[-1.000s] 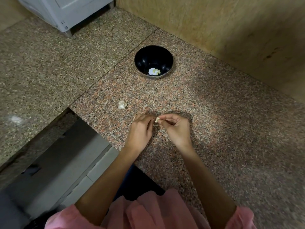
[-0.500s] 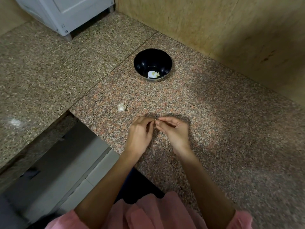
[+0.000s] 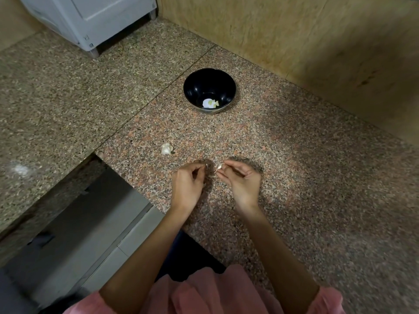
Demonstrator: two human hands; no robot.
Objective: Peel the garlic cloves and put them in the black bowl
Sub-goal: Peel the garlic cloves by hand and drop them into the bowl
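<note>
My right hand (image 3: 241, 182) pinches a small pale garlic clove (image 3: 220, 166) between thumb and fingertips, low over the granite counter. A short gap to the left, my left hand (image 3: 187, 184) has its fingers curled and pinches a thin scrap of garlic skin (image 3: 206, 165). A bit of loose skin (image 3: 212, 176) shows between the two hands. The black bowl (image 3: 192, 87) stands farther back on the counter, with pale garlic pieces (image 3: 210, 103) at its bottom. Left of my hands lies a white piece of garlic (image 3: 166, 148).
The speckled granite counter (image 3: 294, 177) ends at an edge near my left arm, with a drop to a grey floor (image 3: 79, 223). A tan wall (image 3: 294, 37) runs behind the bowl. A white appliance (image 3: 90, 17) stands at the back left.
My hands were together on the clove; now they have pulled apart, the clove staying in my right hand and skin coming away with my left. The view tilted slightly.
</note>
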